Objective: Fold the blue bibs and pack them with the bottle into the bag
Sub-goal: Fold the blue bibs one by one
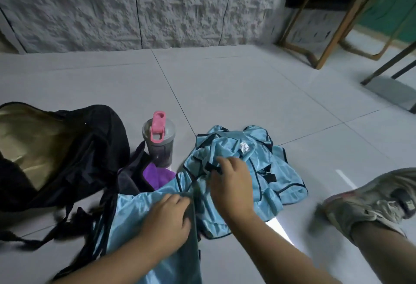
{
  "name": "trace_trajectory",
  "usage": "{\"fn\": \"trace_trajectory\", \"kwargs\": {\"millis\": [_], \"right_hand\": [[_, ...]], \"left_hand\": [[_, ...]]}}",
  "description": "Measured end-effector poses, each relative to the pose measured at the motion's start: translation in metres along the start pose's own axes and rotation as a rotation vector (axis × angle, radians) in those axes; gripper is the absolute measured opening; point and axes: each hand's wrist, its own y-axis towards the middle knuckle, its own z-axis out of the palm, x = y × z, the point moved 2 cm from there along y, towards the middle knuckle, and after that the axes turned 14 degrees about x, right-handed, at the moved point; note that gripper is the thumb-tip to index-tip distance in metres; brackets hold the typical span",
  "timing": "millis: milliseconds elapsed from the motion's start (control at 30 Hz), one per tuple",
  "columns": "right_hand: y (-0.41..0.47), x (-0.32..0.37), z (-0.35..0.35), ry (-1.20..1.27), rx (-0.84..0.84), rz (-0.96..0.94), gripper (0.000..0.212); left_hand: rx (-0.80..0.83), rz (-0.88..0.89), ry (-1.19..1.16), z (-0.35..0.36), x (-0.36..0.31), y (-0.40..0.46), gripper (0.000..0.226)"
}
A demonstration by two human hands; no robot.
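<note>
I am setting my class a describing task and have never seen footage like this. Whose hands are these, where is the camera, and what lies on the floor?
There is no machine: a person wears a camera on the head, looking down at their own hands. The left hand and right hand both grip the crumpled blue bibs on the tiled floor. Left of the bibs a bottle with a pink lid stands upright beside the open black bag. A purple cloth lies below the bottle. The person's shoe shows at right.

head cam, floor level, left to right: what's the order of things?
Black bag → pink-lidded bottle → heap of blue bibs → shoe.
</note>
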Motion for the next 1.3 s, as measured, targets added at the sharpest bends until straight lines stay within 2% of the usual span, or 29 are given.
{"fn": "trace_trajectory", "kwargs": {"millis": [33,67,133,200,267,333,367,400,500,533,667,733,767,800,867,900,967,1133,1200,1300], "right_hand": [[0.009,-0.017,-0.012,-0.006,-0.031,0.153,0.045],[0.016,-0.037,-0.020,0.028,0.021,0.323,0.056],[0.022,-0.067,-0.023,0.169,0.235,0.590,0.071],[0.020,-0.081,-0.019,0.329,0.357,0.676,0.062],[0.019,-0.089,-0.013,0.513,0.350,0.691,0.039],[0.021,-0.093,-0.008,0.704,0.300,0.690,0.028],[0.022,-0.093,-0.009,0.796,0.285,0.688,0.026],[0.024,-0.093,-0.013,0.881,0.292,0.676,0.024],[0.031,-0.086,-0.028,1.085,0.406,0.602,0.024],[0.033,-0.086,-0.033,1.143,0.418,0.582,0.024],[0.042,-0.092,-0.058,1.506,0.334,0.529,0.023],[0.043,-0.093,-0.076,1.616,0.398,0.465,0.037],[0.043,-0.092,-0.085,1.653,0.429,0.435,0.042],[0.044,-0.093,-0.090,1.686,0.438,0.417,0.044],[0.046,-0.097,-0.100,1.755,0.427,0.381,0.045],[0.047,-0.098,-0.104,1.793,0.404,0.361,0.046],[0.049,-0.102,-0.111,1.884,0.371,0.270,0.053],[0.049,-0.103,-0.125,1.860,0.404,0.064,0.054],[0.052,-0.099,-0.130,1.852,0.369,0.045,0.066],[0.055,-0.095,-0.133,1.857,0.309,0.088,0.065]], "left_hand": [[0.003,0.012,-0.063,-0.004,-0.011,0.008,0.029],[0.021,0.018,-0.133,-0.009,-0.021,0.017,0.034],[0.076,0.037,-0.235,-0.016,-0.038,0.034,0.042],[0.116,0.066,-0.262,-0.020,-0.050,0.053,0.058],[0.174,0.063,-0.285,-0.025,-0.058,0.070,0.078],[0.234,0.043,-0.316,-0.028,-0.061,0.087,0.088],[0.253,0.026,-0.309,-0.029,-0.062,0.094,0.085],[0.269,0.008,-0.309,-0.029,-0.062,0.100,0.075],[0.323,-0.024,-0.444,-0.026,-0.066,0.109,0.022],[0.335,-0.016,-0.477,-0.026,-0.066,0.109,0.018],[0.344,-0.022,-0.408,-0.035,-0.052,0.104,0.028],[0.334,-0.057,-0.357,-0.040,-0.040,0.099,0.051],[0.335,-0.086,-0.333,-0.043,-0.034,0.096,0.055],[0.330,-0.109,-0.308,-0.046,-0.030,0.093,0.048],[0.294,-0.123,-0.248,-0.053,-0.020,0.089,0.014],[0.279,-0.114,-0.242,-0.057,-0.016,0.086,0.006],[0.269,-0.090,-0.256,-0.063,-0.011,0.080,0.019],[0.391,0.102,-0.205,-0.060,-0.018,0.072,0.013],[0.432,0.165,-0.214,-0.058,-0.029,0.067,0.020],[0.509,0.218,-0.196,-0.053,-0.047,0.061,0.037]]}}
